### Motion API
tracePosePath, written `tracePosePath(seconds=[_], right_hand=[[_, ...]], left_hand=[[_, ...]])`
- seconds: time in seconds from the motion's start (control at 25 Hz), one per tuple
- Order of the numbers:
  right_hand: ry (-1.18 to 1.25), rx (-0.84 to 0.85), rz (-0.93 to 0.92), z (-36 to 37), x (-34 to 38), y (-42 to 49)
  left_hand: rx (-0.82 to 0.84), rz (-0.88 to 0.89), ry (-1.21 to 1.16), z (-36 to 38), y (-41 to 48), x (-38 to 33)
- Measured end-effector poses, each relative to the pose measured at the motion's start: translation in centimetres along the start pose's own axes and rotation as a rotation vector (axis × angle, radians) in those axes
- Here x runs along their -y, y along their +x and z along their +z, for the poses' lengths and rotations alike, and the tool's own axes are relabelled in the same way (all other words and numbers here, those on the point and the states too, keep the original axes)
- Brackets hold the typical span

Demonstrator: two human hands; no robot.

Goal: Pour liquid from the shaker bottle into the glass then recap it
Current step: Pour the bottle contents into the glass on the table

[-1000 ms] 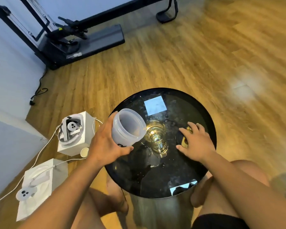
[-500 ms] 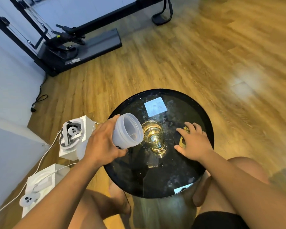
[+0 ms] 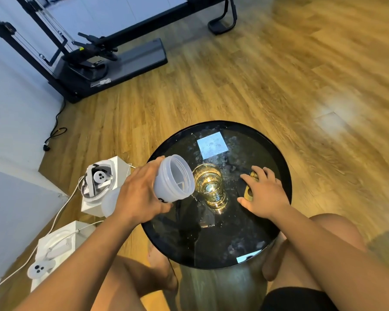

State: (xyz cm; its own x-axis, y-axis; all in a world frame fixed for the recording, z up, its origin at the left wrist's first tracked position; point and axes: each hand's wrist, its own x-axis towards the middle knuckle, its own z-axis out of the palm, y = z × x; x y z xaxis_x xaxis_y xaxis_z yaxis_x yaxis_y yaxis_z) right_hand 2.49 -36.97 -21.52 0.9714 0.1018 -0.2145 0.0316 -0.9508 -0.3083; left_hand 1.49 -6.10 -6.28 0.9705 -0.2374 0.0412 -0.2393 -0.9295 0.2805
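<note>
**Q:** What is happening, starting from the left?

**A:** The left hand (image 3: 142, 198) is wrapping its fingers and thumb around the translucent shaker bottle (image 3: 173, 178). It is holding the bottle tipped on its side in the air, over the left edge of the round black table (image 3: 211, 261). The open mouth is pointing at the glass (image 3: 209, 185) just beside it.

**Q:** Is it pouring?

**A:** It seems to be at the pouring step, probably near the end. The glass is holding yellowish liquid, and no stream is showing.

**Q:** And on the right?

**A:** The right hand (image 3: 265, 196) is resting on the cap (image 3: 248, 193) with fingers spread and relaxed, not clamping it. The cap is lying on the table, right of the glass.

**Q:** What comes next?

**A:** Likely bringing the bottle upright, then gripping the cap and carrying it across to the bottle's mouth.
</note>
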Motion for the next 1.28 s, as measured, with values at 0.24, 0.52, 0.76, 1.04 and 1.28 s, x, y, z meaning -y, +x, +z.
tracePosePath(seconds=[0.24, 0.52, 0.76, 1.04, 1.28], right_hand=[[-0.004, -0.001, 0.0, 0.01, 0.13, -0.04], [-0.006, 0.0, -0.009, -0.03, 0.2, -0.06], [0.0, -0.008, -0.011, -0.05, 0.3, -0.15], [-0.005, -0.008, -0.011, -0.08, 0.3, -0.16], [-0.008, -0.01, -0.012, -0.1, 0.33, -0.15]], left_hand=[[0.004, 0.002, 0.02, -0.07, -0.05, -0.11], [0.017, 0.012, 0.038, -0.03, -0.03, -0.3], [0.012, 0.017, 0.053, -0.07, 0.07, -0.14], [0.004, 0.021, 0.045, -0.02, 0.24, -0.18], [0.011, 0.024, 0.045, -0.1, 0.14, -0.29]])
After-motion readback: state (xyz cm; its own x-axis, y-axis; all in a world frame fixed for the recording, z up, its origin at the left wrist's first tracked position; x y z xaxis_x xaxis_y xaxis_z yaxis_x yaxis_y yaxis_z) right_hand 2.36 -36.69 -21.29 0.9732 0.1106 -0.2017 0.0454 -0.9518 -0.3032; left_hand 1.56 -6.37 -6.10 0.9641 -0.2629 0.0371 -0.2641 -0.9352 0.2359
